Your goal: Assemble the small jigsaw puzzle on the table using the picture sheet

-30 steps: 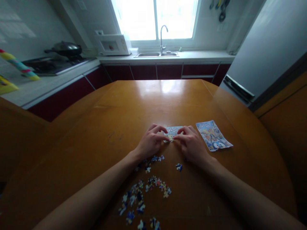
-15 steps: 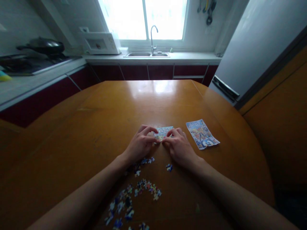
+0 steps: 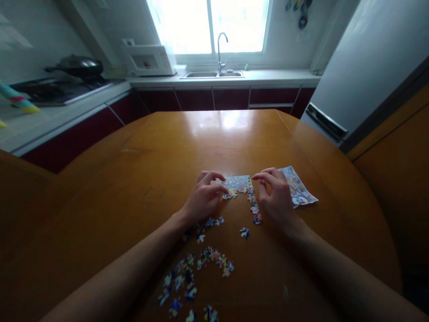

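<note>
A partly joined jigsaw puzzle (image 3: pixel 236 183) lies on the wooden table, with a narrow strip of pieces running down from its right end. At its left edge is my left hand (image 3: pixel 205 196), thumb and forefinger apart and seeming to touch the border. My right hand (image 3: pixel 275 193) hovers by the upper right corner, fingers curved and apart, holding nothing visible. One loose puzzle piece cluster (image 3: pixel 245 232) sits below the strip. Many loose jigsaw pieces (image 3: pixel 216 258) are scattered nearer me, some partly hidden behind my left wrist.
A printed picture sheet (image 3: pixel 299 188) lies right of the puzzle, partly covered by my right hand. Beyond the round-ended table (image 3: pixel 187 147) are a sink (image 3: pixel 201 74) with a tap, a white microwave (image 3: pixel 150 60), and a wok (image 3: pixel 78 66) on the stove. A fridge stands at right.
My right hand has lifted off the puzzle's lower edge and moved right, uncovering the strip of pieces. My left hand stays at the left edge. The view has shifted slightly left.
</note>
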A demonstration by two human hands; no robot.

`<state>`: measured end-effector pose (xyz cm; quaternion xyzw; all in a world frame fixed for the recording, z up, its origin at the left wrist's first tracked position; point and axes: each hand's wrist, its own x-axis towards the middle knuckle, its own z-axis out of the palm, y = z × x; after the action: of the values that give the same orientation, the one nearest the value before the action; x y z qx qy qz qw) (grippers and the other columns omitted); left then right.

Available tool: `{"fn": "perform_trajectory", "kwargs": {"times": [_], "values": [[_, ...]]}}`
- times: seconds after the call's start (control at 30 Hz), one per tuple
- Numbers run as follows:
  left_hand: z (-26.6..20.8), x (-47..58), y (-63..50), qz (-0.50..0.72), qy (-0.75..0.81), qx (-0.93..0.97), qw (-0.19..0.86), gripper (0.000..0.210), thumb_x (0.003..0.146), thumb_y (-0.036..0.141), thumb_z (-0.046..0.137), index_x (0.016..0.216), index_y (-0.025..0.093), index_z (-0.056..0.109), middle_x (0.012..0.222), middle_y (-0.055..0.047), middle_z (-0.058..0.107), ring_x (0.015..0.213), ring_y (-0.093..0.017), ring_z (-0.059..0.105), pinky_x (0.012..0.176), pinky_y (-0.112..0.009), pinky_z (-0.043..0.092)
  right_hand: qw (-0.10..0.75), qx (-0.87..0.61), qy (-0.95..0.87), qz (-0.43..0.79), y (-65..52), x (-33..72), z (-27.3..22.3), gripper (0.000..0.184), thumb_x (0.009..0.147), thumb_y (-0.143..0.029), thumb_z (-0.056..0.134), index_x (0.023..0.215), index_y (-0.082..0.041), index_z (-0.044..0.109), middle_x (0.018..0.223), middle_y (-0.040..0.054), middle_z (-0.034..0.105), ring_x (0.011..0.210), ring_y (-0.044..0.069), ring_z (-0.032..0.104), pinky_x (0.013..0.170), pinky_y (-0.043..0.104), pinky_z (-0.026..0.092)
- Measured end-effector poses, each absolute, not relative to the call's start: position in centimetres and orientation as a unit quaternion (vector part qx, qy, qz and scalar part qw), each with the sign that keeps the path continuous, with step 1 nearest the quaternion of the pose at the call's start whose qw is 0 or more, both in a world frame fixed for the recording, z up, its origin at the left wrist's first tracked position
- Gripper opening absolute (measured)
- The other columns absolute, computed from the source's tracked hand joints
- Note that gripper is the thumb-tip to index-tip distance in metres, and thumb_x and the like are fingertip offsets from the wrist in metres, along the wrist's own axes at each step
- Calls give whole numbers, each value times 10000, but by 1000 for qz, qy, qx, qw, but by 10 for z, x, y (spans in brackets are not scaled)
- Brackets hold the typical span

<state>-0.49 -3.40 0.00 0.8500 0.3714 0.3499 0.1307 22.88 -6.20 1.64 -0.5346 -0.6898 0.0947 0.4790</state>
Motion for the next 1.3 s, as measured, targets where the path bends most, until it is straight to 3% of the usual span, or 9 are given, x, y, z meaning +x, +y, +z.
{"fn": "perform_trajectory", "kwargs": {"times": [0.27,0.8,0.9,1.13,1.3], "values": [[-1,-5,-29,402,434,786,180,281,797,19,539,753,220,731,931,-40,646,955,-205,552,899,-425,452,472,-519,-704,109,-66,227,12,219,824,-47,537,876,-189,695,912,77,621,927,234,555,830,397,461],[-3,-4,-26,430,443,756,216,254,807,52,547,720,208,726,906,-45,649,919,-195,573,846,-400,494,436,-440,-766,172,-85,213,24,198,858,-106,558,923,-217,708,911,76,647,927,236,575,804,401,481],[-2,-4,-26,432,443,756,215,251,814,56,548,714,208,722,903,-46,648,914,-193,574,837,-397,501,386,-396,-807,210,-97,206,31,203,877,-104,540,920,-221,700,892,66,652,906,222,570,799,387,475],[-3,-4,-26,428,446,753,224,259,808,37,547,716,204,723,909,-44,647,928,-194,579,850,-397,497,167,-349,-893,231,-135,188,34,177,915,-200,589,747,-189,643,828,45,623,808,185,517,701,315,415],[-2,-4,-26,430,444,751,233,265,797,28,536,712,199,721,905,-46,646,924,-195,580,849,-399,499,103,-333,-915,204,-147,182,26,178,885,-201,640,709,-180,626,801,45,626,762,183,508,684,321,392]]}}
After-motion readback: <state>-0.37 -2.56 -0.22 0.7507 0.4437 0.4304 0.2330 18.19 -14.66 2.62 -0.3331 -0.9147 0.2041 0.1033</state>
